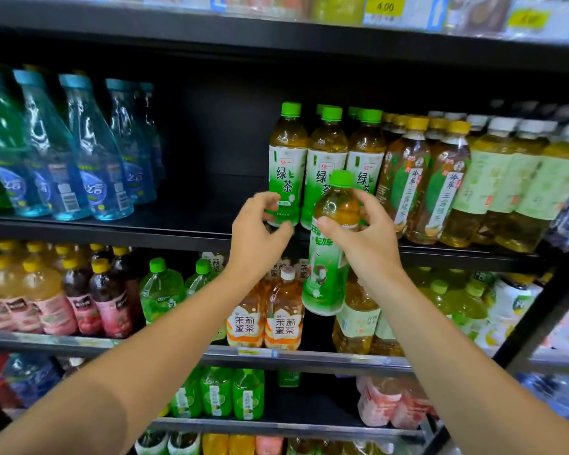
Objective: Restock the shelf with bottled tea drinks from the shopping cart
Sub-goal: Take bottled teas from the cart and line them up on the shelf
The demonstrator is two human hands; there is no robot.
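The right hand point(365, 238) is clamped on a green-capped green tea bottle point(329, 254), held upright just in front of the shelf point(112, 224) edge. The left hand point(260, 224), at 9 o'clock of it, grips the leftmost of three front-row matching bottles point(288, 165). Set the held bottle upright, label outward, in the gap at 9 o'clock of that row.

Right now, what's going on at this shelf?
A person is restocking green tea. The right hand holds a green-capped tea bottle by its upper body, in the air in front of the shelf. The left hand has its fingers curled around the bottom of the leftmost shelved green tea bottle. Left of that row the shelf has an open gap, with blue bottles beyond.
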